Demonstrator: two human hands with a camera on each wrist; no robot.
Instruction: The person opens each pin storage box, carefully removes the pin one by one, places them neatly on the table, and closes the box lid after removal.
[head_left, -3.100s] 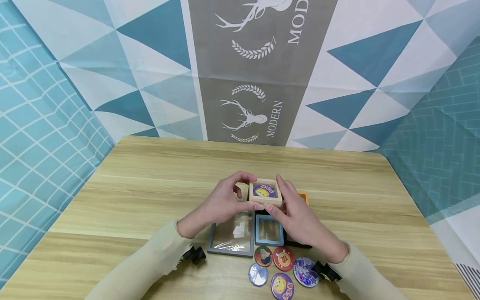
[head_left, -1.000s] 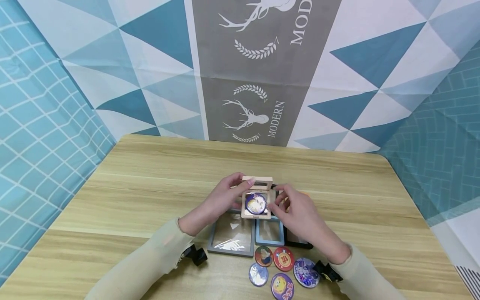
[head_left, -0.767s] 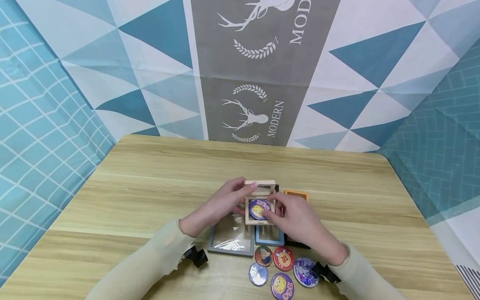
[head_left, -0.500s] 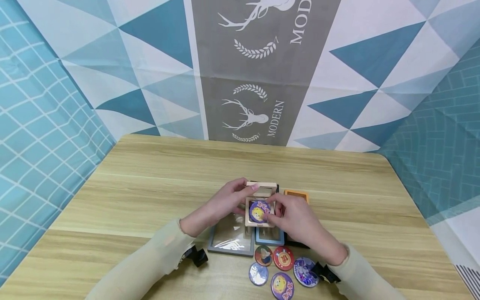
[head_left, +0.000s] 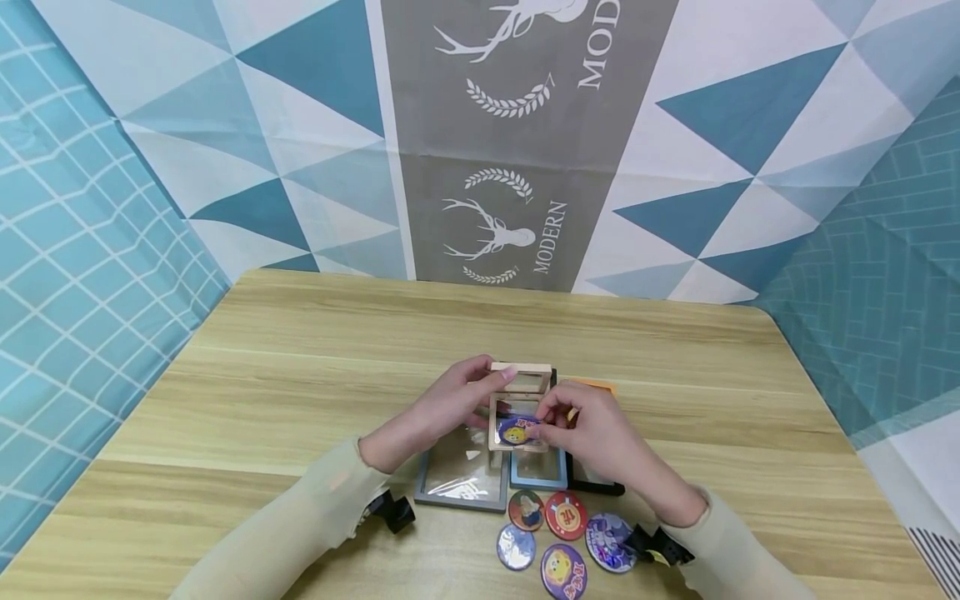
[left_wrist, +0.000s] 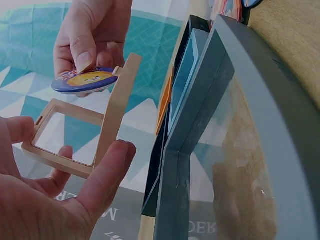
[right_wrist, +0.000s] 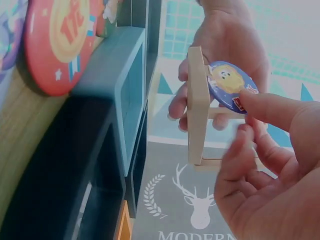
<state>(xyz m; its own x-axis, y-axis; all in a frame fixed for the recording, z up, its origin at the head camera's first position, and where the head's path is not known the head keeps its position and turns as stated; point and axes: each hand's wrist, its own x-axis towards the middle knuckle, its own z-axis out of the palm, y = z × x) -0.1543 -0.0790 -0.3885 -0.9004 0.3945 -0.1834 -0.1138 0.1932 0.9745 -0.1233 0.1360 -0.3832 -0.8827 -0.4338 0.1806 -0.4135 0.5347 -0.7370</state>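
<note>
A small light-wood display frame (head_left: 522, 367), hinged and unfolded, is held up by my left hand (head_left: 442, 408), thumb on its upper half. In the left wrist view, fingers grip both halves of the frame (left_wrist: 118, 110), with clear film across the windows. My right hand (head_left: 600, 425) pinches a round purple button badge (head_left: 515, 432) printed with a yellow cartoon face. The badge (right_wrist: 229, 82) is tilted, and its far edge meets the inner side of the frame in the right wrist view. Part of its print is covered by the right thumb.
Below the hands lie a large grey frame (head_left: 420, 483), a blue frame (head_left: 540, 484), a black frame (head_left: 611, 489) and an orange-edged frame (head_left: 600, 384). Nearer the front are several badges, including a red one (head_left: 566, 516) and a purple one (head_left: 564, 572).
The wooden frame, closed in both hands at first, was unfolded by one second ago. The badge, lying flat in its lower half moments ago, is now tilted up in my right fingers.
</note>
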